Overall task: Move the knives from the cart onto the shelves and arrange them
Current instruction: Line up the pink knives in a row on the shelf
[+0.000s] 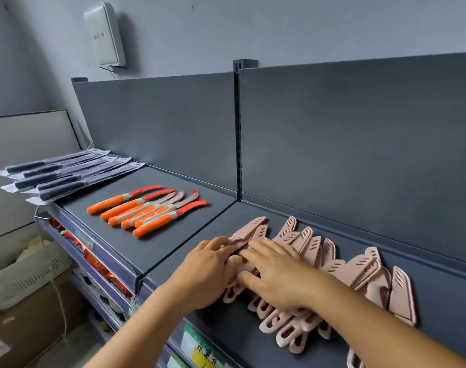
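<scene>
Several pink sheathed knives (359, 272) lie in a loose overlapping row on the dark grey shelf (319, 205), sheaths pointing to the back panel. My left hand (208, 272) and my right hand (277, 272) lie flat side by side on the left end of that row, fingers spread over the knives' handles. One pink knife (246, 229) sticks out just beyond the fingertips. Whether either hand grips a knife is hidden under the palms. Several orange-handled knives (147, 208) lie in a neat slanted row on the shelf section to the left.
Black-handled knives in clear packets (62, 173) are stacked at the far left of the shelf. A vertical slotted post (237, 134) divides the two back panels. Below left are a white basket (24, 277), a cardboard box (27, 330) and lower shelves with red packets (93, 258).
</scene>
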`<move>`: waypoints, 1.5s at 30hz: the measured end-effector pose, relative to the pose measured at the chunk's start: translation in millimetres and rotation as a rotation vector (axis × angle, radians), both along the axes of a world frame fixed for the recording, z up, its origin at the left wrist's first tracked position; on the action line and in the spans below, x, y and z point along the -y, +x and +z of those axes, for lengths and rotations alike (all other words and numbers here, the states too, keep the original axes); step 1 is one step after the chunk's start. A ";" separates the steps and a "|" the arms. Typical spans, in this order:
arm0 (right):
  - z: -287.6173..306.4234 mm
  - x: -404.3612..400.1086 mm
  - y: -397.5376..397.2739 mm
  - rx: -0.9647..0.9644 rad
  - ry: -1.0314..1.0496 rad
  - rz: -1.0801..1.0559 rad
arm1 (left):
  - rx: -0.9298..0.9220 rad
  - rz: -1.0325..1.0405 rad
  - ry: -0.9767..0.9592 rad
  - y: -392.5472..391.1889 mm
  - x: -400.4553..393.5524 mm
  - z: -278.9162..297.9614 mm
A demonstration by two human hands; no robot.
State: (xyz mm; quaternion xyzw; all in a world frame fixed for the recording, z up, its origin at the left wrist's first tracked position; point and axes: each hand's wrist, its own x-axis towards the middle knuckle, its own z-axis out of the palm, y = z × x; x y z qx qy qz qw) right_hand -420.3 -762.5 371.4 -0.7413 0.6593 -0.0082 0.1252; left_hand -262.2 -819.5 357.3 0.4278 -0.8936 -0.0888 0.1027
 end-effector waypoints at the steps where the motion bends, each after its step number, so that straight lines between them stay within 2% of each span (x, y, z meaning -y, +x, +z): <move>1: 0.8 0.8 -0.9 0.011 -0.015 -0.019 | -0.011 -0.043 0.015 0.6 3.7 -1.0; 7: 5.4 3.8 -1.0 0.049 -0.070 -0.178 | 0.028 -0.354 0.003 -3.3 26.2 -1.9; 13: 11.9 -3.6 -1.4 0.037 -0.049 -0.356 | 0.093 -0.581 0.085 -5.1 47.3 3.5; 19: 10.9 -13.3 4.6 0.093 -0.020 -0.571 | 0.101 -0.512 0.063 0.1 59.1 8.5; 24: 15.1 -4.9 38.9 -0.022 -0.162 -0.667 | 0.118 -0.419 -0.040 3.3 65.9 11.5; 28: 8.8 10.4 81.6 0.030 -0.172 -0.673 | 0.032 -0.386 -0.091 5.4 72.5 5.1; 32: -7.7 23.5 95.6 0.031 -0.143 -0.748 | -0.079 -0.374 -0.049 10.8 83.5 1.0; 36: -8.4 37.6 94.9 0.021 -0.156 -0.807 | 0.022 -0.355 -0.045 11.2 87.3 5.0; 39: -5.4 44.1 91.7 -0.017 -0.120 -0.883 | 0.090 -0.413 -0.022 15.5 96.0 7.3; 45: -7.9 53.3 85.4 -0.027 -0.153 -0.968 | 0.190 -0.755 -0.071 20.3 130.0 3.8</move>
